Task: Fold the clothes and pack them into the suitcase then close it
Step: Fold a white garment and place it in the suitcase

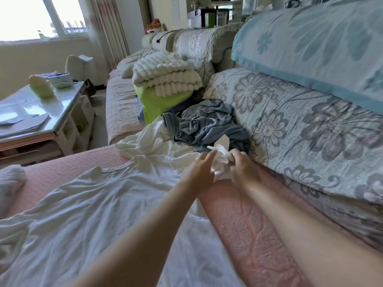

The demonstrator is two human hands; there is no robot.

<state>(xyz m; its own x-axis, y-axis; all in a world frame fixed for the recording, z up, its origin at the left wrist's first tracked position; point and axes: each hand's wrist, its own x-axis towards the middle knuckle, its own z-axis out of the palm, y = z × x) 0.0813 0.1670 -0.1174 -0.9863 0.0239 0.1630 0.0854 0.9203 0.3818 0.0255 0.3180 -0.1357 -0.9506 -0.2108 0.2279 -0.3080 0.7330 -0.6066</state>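
A large white garment [99, 204] lies spread and wrinkled over the pink sofa seat [244, 224]. My right hand [243, 167] is closed on a bunched corner of that white cloth near the backrest. My left hand [200, 171] is beside it with fingers spread, touching the same bunch. Just beyond my hands a crumpled grey-blue garment [209, 125] lies in a heap, partly on another white piece [149, 141]. No suitcase is in view.
Floral back cushions [300, 125] run along the right, with a blue pillow [323, 44] on top. Further along the sofa are a folded cream blanket [165, 75] and a lime-green item [159, 102]. A glass-topped coffee table [41, 112] stands at the left.
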